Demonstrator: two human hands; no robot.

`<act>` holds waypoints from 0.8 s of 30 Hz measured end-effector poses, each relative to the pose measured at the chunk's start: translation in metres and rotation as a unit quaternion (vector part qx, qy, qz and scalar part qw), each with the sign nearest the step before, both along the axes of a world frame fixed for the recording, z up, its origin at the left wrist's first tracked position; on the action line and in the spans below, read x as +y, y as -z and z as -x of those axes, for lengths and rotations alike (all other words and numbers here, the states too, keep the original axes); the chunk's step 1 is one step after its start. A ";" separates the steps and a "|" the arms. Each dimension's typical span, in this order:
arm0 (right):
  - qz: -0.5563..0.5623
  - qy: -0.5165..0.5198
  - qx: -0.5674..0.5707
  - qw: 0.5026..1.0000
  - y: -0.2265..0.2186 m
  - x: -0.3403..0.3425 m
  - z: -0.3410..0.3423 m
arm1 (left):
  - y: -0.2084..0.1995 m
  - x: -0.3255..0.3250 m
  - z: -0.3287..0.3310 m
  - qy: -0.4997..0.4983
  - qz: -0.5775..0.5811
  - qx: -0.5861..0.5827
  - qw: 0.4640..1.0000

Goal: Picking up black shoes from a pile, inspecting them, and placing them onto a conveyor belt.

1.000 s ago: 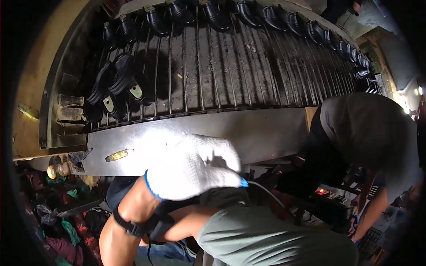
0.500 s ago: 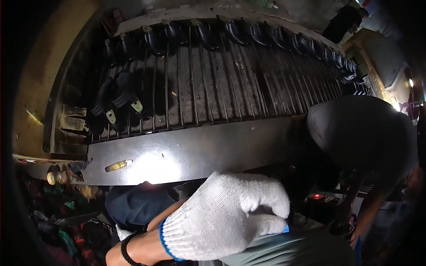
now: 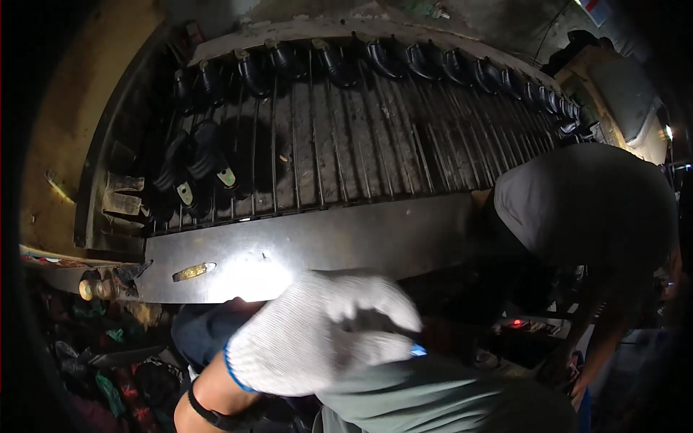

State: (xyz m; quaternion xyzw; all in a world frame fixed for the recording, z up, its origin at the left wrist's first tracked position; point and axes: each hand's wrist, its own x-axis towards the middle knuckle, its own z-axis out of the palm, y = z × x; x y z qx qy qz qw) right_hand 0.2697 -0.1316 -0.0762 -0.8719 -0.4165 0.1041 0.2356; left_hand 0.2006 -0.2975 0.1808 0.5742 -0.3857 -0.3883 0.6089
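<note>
Half-curled, with a gap showing between bent fingers (image 3: 406,314) and thumb, the left hand (image 3: 307,335) is hanging in a white knit glove before the near edge of a metal ledge (image 3: 368,238). At the thumb's tip a small blue piece (image 3: 418,351) is showing; whether the hand is pinching it, I cannot tell, nor can I tell the right hand's grip. That glove is blocking part of the ledge's near edge and some of the green-grey cloth (image 3: 411,404) below. Left of it, a bright patch of light is glaring off the metal, and just beyond that a yellowish oblong piece (image 3: 193,272) is lying. Farther left, a round brownish knob-like thing (image 3: 86,289) is sitting by the ledge's end, with dark, jumbled bundles (image 3: 108,393) lying nearer. Beyond the ledge a rack of thin rods (image 3: 339,162) is stretching away; two black shoes (image 3: 208,148) are resting on its left part, and a row of black shoes (image 3: 385,59) is lining its far edge. On the right, a person in grey (image 3: 588,206) is bending low, hiding the ledge's right end, while a red light (image 3: 516,322) is glowing nearer.
</note>
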 end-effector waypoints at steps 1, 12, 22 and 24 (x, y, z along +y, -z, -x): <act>-0.005 -0.002 0.000 1.000 0.001 0.002 0.004 | 0.005 0.009 -0.004 -0.046 -0.044 0.001 0.998; -0.200 -0.039 -0.136 0.970 -0.068 0.022 -0.102 | 0.014 0.134 0.074 -0.289 -0.027 0.015 0.957; -0.343 -0.192 0.406 0.825 -0.300 -0.226 -0.282 | 0.159 -0.021 0.109 -0.209 -0.003 0.394 0.895; -0.341 -0.214 0.365 0.840 -0.326 -0.241 -0.282 | 0.151 -0.049 0.106 -0.185 0.012 0.435 0.881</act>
